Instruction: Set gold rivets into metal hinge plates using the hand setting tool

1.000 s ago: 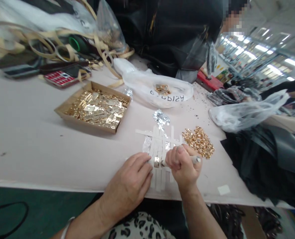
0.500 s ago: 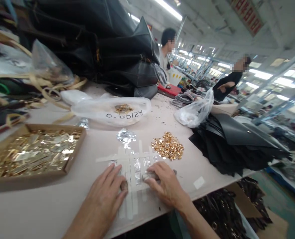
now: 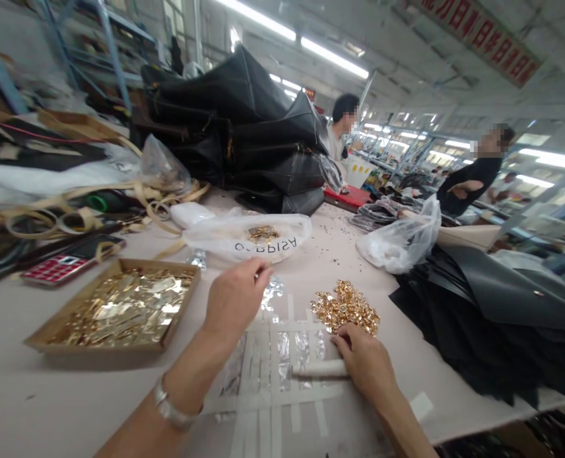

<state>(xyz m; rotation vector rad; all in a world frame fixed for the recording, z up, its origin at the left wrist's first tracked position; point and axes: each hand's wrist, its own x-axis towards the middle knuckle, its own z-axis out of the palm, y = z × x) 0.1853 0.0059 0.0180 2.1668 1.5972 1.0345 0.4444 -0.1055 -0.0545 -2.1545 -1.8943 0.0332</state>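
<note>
My left hand (image 3: 237, 296) is raised over the table, its fingers curled and the tips pinched together. It is nearest to a small pile of silver pieces (image 3: 273, 289) and the printed plastic bag (image 3: 206, 238) behind them; whatever it pinches is too small to make out. My right hand (image 3: 368, 359) has thumb and forefinger closed at the near edge of a heap of small gold metal fittings (image 3: 347, 305). A whitish rod (image 3: 318, 369) extends leftward from under that hand; I cannot tell if it is gripped. Tape strips (image 3: 282, 401) and clear film cover the table there.
On the left, a cardboard tray (image 3: 194, 280) holds flat gold plates, with a red-patterned calculator-like device (image 3: 56, 267) behind it. Black bags (image 3: 277, 152) are stacked at the back. Black sheets (image 3: 483, 312) and a clear bag (image 3: 397, 245) occupy the right. Two people stand beyond.
My left hand has lifted from the taped area and moved forward to the silver pieces. My right hand has shifted to the gold heap; the whitish rod now shows. The camera view has tilted up and left.
</note>
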